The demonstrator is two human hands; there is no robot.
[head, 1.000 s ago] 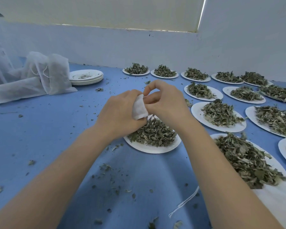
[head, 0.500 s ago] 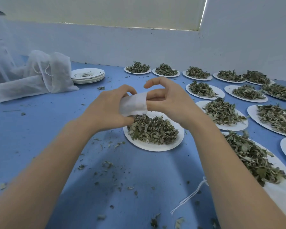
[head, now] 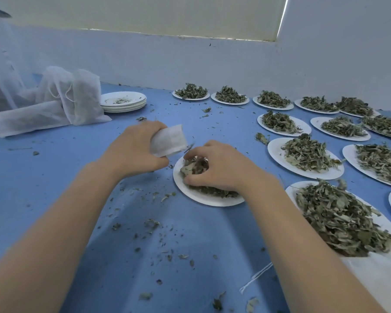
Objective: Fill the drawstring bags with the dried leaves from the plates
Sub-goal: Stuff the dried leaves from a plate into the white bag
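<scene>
The left hand holds a small white drawstring bag above the blue desk, its grip closed round the bag's lower end. The bag juts up and to the right out of the fist, and its free end hangs just above the far-left edge of the nearest plate. Whether the bag's mouth is open cannot be told.

The right hand is down on that plate, fingers curled into the heap of dried leaves, its grip closing on a clump of them. Thumb and fingertips are buried in the leaves, so how much is taken cannot be seen. The bag is just beside this hand, to its upper left, not touching it.

To the right and beyond, more white plates heaped with leaves stand in rows across the desk, with a large heap on the plate nearest the right forearm. At the far left, filled mesh bags lean and lie together, and just beside them is a stack of emptied plates with a few crumbs on top. Loose leaf crumbs are scattered over the desk between the forearms, and a white string lies near the right forearm.
</scene>
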